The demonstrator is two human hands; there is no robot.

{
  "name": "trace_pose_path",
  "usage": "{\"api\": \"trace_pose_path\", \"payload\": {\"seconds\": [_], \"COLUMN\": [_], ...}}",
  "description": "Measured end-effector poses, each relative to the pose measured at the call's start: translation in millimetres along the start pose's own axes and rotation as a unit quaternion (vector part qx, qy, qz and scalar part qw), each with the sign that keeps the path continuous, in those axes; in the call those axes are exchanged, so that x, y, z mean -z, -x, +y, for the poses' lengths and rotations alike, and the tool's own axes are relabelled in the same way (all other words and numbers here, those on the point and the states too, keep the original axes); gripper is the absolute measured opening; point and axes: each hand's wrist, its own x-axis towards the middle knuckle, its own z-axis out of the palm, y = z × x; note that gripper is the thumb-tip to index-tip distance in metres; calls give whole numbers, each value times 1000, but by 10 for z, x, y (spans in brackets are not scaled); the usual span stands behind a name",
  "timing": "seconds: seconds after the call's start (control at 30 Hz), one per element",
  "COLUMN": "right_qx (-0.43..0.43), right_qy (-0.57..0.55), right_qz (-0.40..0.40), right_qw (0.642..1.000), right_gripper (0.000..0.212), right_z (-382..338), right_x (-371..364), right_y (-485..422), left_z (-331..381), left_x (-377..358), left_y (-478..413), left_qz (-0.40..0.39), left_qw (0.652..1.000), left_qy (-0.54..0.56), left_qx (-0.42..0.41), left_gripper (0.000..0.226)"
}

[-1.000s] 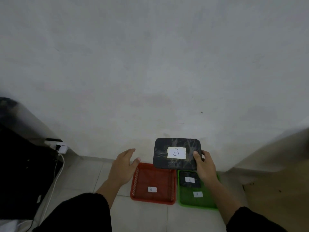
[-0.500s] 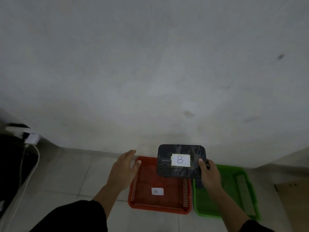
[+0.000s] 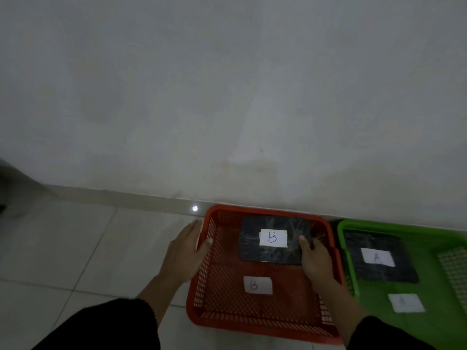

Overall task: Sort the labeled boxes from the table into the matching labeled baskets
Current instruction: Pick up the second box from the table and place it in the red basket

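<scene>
Sleeves (image 3: 108, 327), dark and long, frame the bottom of the head view, one on each forearm. Beneath them we see a floor (image 3: 83, 251) of pale tiles with thin grout lines; the room is dim. The red basket (image 3: 202, 294) sits on these tiles, its mesh walls and bottom perforated throughout. On its bottom, near side, lies a white paper label (image 3: 257, 285) with a handwritten "B".

Our left hand (image 3: 185, 251) grips the basket's left rim, thumb hooked over inside the wall, fingers pressed together along the outside. Our right hand (image 3: 314, 258) reaches into the basket and is clamped on the right edge of the dark box (image 3: 252, 246), thumb on its top face, the other fingers hidden below. The box is inside the far half of the red basket, wrapped in glossy film, with a white label reading "B". We cannot tell whether it already rests on the mesh.

Just beside the red basket, to the right, stands the green basket (image 3: 348, 248). In it lies a second dark box (image 3: 358, 263) labelled "A", and nearer us a white slip (image 3: 406, 302) whose writing is too faint to read.

Beyond both baskets a pale skirting strip (image 3: 126, 198) meets a plain grey-white wall (image 3: 227, 84). A small bright spot of light (image 3: 194, 208) shows at the strip.
</scene>
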Motion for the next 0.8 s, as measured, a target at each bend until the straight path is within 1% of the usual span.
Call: {"api": "trace_pose_path", "payload": {"seconds": [0.17, 0.33, 0.43, 0.57, 0.7, 0.8], "right_qx": [10, 24, 9, -12, -15, -6], "right_qy": [16, 24, 22, 26, 14, 9], "right_qz": [11, 17, 23, 28, 24, 6], "right_qw": [1000, 999, 999, 999, 1000, 1000], "right_gripper": [41, 37, 39, 42, 41, 40], "right_z": [312, 454, 462, 403, 393, 383], "right_x": [-212, -360, -456, -535, -569, -652], "right_y": [-220, -304, -317, -336, -313, -266], "left_z": [-246, -333, -366, -361, -358, -355], "left_x": [-257, -344, -340, -350, -352, -354], "left_y": [-46, -64, -84, -90, -94, -91], "left_qz": [8, 4, -6, -13, -12, -8], "left_qw": [1000, 998, 999, 999, 999, 999], "left_qy": [26, 8, -17, -17, -18, -20], "left_qx": [-3, -56, -46, -43, -42, -41], "left_gripper": [60, 51, 54, 54, 55, 55]}}
